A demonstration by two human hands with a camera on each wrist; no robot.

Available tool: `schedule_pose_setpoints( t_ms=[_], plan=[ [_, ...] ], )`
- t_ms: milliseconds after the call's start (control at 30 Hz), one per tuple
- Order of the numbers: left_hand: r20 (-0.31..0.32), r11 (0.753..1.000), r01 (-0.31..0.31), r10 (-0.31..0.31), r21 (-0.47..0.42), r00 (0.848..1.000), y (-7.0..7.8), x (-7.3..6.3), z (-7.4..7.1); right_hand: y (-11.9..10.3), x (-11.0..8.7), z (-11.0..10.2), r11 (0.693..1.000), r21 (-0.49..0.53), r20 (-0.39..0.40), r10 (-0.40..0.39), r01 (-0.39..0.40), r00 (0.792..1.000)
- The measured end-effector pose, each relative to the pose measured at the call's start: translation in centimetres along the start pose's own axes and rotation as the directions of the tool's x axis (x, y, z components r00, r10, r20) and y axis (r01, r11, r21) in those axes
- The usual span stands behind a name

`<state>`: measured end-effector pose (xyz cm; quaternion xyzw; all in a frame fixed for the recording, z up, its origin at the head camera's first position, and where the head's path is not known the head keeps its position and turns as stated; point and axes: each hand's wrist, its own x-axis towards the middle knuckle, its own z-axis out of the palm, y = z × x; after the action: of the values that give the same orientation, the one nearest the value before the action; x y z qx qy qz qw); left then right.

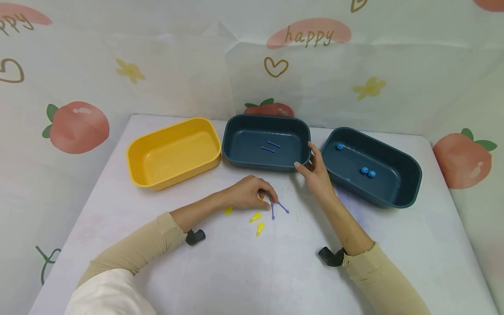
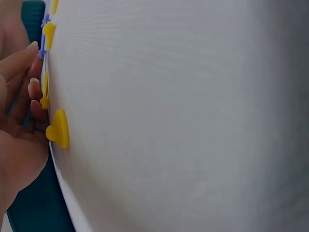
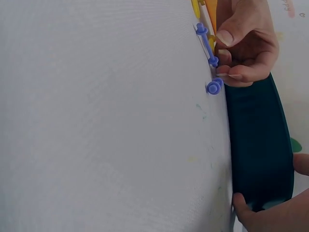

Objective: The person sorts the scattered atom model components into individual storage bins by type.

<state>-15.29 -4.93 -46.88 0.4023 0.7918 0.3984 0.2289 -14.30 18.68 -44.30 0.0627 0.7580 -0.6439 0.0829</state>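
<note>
My left hand hovers low over the table, thumb and fingers bent but apart, beside two thin purple pegs with knobbed ends. In the right wrist view, a gap shows between its thumb and fingers next to a purple peg. Several small yellow teardrop-shaped pieces lie under and near this hand. My right hand grips the near right corner of the middle dark blue bin, thumb at the front wall and a finger at the end wall. Two more purple pegs lie inside that bin.
A yellow bin stands at the left and a second dark blue bin at the right, angled, with several blue beads inside. A patterned cloth backdrop hangs behind the white table.
</note>
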Motion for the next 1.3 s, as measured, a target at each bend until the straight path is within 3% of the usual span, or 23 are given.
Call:
schedule_pose_setpoints(
  t_ms=[133,333,767,867,1067,1300],
  plan=[
    [0.019,0.996,0.007,-0.008,0.087,1.000,0.10,0.08,0.21,-0.02,-0.05,-0.02,1.000,0.005,0.004,-0.002,0.002,1.000],
    [0.047,0.990,-0.008,0.002,0.144,0.999,0.39,0.04,0.18,-0.14,-0.19,-0.11,1.000,-0.001,0.012,-0.005,0.005,1.000],
    [0.034,0.980,-0.033,0.027,0.197,0.999,0.32,-0.13,0.36,0.21,0.25,-0.31,1.000,-0.006,0.020,0.006,-0.006,1.000],
    [0.036,0.983,-0.035,0.029,0.179,0.999,0.28,-0.09,0.37,0.36,0.27,-0.38,1.000,-0.015,0.028,0.008,-0.007,1.000],
    [0.020,0.997,-0.037,0.036,0.062,0.999,0.41,0.02,0.17,0.36,0.02,-0.31,0.999,-0.036,0.027,0.006,-0.005,1.000],
    [-0.028,1.000,-0.001,0.002,0.021,1.000,0.39,-0.32,-0.30,0.27,0.09,-0.35,0.998,-0.058,0.022,0.000,0.001,1.000]
  ],
)
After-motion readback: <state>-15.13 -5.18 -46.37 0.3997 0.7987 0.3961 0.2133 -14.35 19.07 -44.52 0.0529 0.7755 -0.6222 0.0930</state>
